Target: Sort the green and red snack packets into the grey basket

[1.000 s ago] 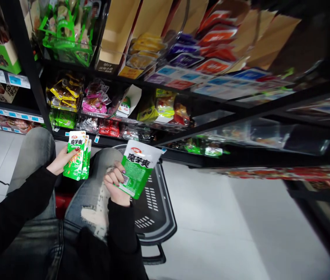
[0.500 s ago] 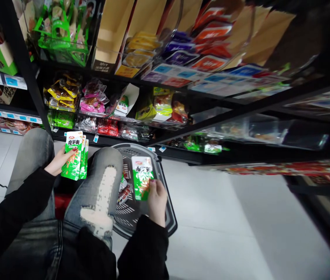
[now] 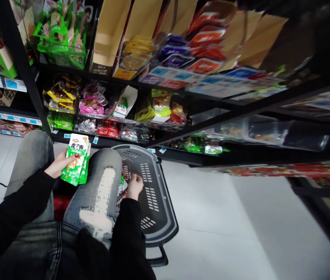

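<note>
My left hand (image 3: 62,162) grips a small fan of green-and-white snack packets (image 3: 75,159) above my knees. The thumb lies across the front packet, and the printed side faces up. My right hand (image 3: 135,187) is over the grey shopping basket (image 3: 160,202), just beside my right knee. Its fingers are curled together, and no packet shows in them. Several snack packets (image 3: 121,190) lie in the basket by that hand, partly hidden by my knee and sleeve.
Shelves ahead hold yellow snack bags (image 3: 62,95), pink snack bags (image 3: 91,103) and an upright white carton (image 3: 128,101). A black shelf rail (image 3: 229,116) slants across the right. The basket's black handle (image 3: 161,258) extends towards me over the tiled floor (image 3: 205,217).
My right hand has moved left towards my knee, and the green packet it held no longer shows in it. The left hand's packets have tilted slightly. More of the basket shows.
</note>
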`<state>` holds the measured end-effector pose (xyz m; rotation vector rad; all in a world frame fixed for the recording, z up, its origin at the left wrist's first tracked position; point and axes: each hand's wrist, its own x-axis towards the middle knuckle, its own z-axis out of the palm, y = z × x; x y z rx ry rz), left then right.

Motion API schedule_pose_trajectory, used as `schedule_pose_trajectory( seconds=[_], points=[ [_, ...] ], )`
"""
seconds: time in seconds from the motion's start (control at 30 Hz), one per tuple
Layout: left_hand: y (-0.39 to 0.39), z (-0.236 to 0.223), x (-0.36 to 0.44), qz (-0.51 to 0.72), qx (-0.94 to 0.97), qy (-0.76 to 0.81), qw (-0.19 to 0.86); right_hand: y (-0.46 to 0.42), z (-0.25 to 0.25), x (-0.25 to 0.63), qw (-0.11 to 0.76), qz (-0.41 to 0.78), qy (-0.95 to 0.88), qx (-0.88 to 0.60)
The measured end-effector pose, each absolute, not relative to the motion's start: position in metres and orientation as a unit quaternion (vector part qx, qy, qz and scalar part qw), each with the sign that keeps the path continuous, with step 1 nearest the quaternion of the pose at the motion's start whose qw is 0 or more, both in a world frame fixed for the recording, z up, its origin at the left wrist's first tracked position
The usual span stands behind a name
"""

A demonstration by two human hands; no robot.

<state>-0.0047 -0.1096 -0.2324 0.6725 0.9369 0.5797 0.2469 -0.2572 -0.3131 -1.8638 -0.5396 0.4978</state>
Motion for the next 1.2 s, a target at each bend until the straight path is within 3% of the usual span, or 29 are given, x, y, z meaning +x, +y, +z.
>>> schedule_pose_trajectory(
  seconds=[0.1,0.2,0.3,0.4,0.63,0.83,1.03,1.2],
  points=[
    [-0.11,-0.231,-0.004,0.27,0.305,0.445,0.798,-0.232,-0.263,0.196,0.535,0.143,-0.224,-0.802],
    [-0.11,-0.231,-0.001,0.274,0.318,0.448,0.789,-0.205,-0.225,0.136,0.464,0.255,-0.362,-0.767],
    [-0.11,-0.232,0.0,0.284,0.33,0.457,0.776,-0.185,-0.212,0.102,0.388,0.272,-0.408,-0.781],
    [-0.11,-0.233,-0.003,0.278,0.316,0.453,0.786,-0.179,-0.219,0.103,0.373,0.297,-0.39,-0.788],
    [-0.11,-0.23,-0.007,0.239,0.328,0.405,0.819,-0.187,-0.237,0.126,0.519,0.386,-0.296,-0.703],
    [-0.109,-0.229,-0.004,0.256,0.322,0.452,0.791,-0.2,-0.223,0.15,0.619,0.357,-0.207,-0.668],
    [-0.103,-0.231,-0.008,0.284,0.303,0.449,0.791,-0.229,-0.213,0.163,0.671,0.619,-0.091,-0.398],
    [-0.105,-0.228,-0.006,0.271,0.3,0.453,0.794,-0.239,-0.225,0.162,0.69,0.643,-0.065,-0.327]
  ],
)
